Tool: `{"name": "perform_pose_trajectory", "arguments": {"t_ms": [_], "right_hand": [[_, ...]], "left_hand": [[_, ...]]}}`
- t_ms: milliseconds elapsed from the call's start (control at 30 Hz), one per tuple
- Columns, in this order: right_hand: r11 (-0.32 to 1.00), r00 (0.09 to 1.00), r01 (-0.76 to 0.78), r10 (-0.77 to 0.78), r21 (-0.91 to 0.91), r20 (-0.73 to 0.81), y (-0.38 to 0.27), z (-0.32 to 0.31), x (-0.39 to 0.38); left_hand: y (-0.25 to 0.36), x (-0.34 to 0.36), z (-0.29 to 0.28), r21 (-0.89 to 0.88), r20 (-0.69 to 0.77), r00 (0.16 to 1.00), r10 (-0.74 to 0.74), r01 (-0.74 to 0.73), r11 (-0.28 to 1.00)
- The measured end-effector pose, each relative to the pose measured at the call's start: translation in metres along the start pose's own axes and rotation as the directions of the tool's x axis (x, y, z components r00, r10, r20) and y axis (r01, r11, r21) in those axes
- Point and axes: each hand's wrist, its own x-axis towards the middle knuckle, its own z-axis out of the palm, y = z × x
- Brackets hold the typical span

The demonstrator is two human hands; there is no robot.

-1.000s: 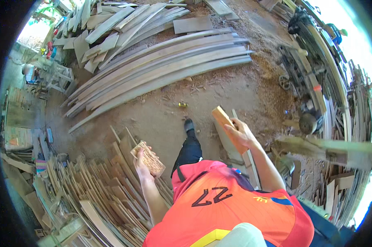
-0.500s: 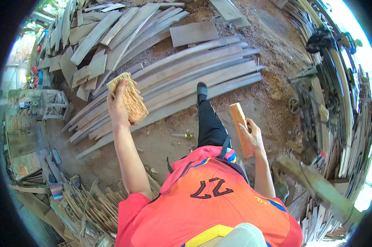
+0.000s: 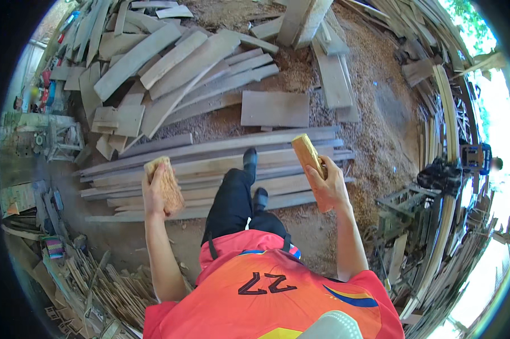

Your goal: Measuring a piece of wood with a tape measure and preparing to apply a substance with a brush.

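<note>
My left hand [image 3: 152, 195] is closed round a rough, pale yellow-brown wood block [image 3: 171, 189], its chipped face turned to the right. In my right hand [image 3: 334, 183] is another wood block [image 3: 307, 158], longer and slimmer looking, held tilted with its upper end leaning left. The thumb lies across its face while the fingers curl behind. Both blocks are held up in the air, well apart from each other, one on each side of my body. Below them, my dark shoes [image 3: 250, 159] are at the long planks [image 3: 209, 164] on the ground.
A heap of loose boards [image 3: 136, 62] lies at the far left. Beyond the long planks are a flat rectangular board [image 3: 275, 109] and an upright wooden post [image 3: 304, 22]. Stacked timber [image 3: 447, 113] lines the right side, where another person [image 3: 481, 159] is partly visible. Thin slats [image 3: 105, 282] lie near left.
I have stepped forward to the planks, and the view has turned. My left hand with its block appears lower, my right hand slightly higher. The yellow-handled tool on the ground no longer shows.
</note>
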Motion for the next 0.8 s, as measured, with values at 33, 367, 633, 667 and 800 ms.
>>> {"name": "perform_pose_trajectory", "arguments": {"t_ms": [33,367,633,667,800], "right_hand": [[0.996,0.999,0.009,-0.012,-0.094,-0.03,-0.01,-0.004,0.027],[0.989,0.992,-0.116,0.119,-0.096,0.028,-0.088,-0.032,0.224],[0.958,0.989,-0.147,0.142,-0.245,-0.04,-0.127,-0.065,0.388],[0.961,0.991,-0.134,0.128,-0.242,-0.041,-0.135,-0.072,0.418],[0.945,0.979,-0.19,0.202,-0.267,0.02,-0.189,-0.087,0.557]], "left_hand": [[0.01,0.018,0.004,-0.001,-0.034,0.999,-0.014,0.014,1.0],[0.155,0.252,0.137,0.145,0.06,0.998,-0.018,0.009,0.989],[0.272,0.404,0.249,0.134,0.121,0.986,0.119,-0.135,0.982],[0.284,0.427,0.264,0.118,0.097,0.985,0.14,-0.151,0.981],[0.335,0.524,0.332,-0.031,0.07,0.979,0.191,-0.189,0.981]]}}
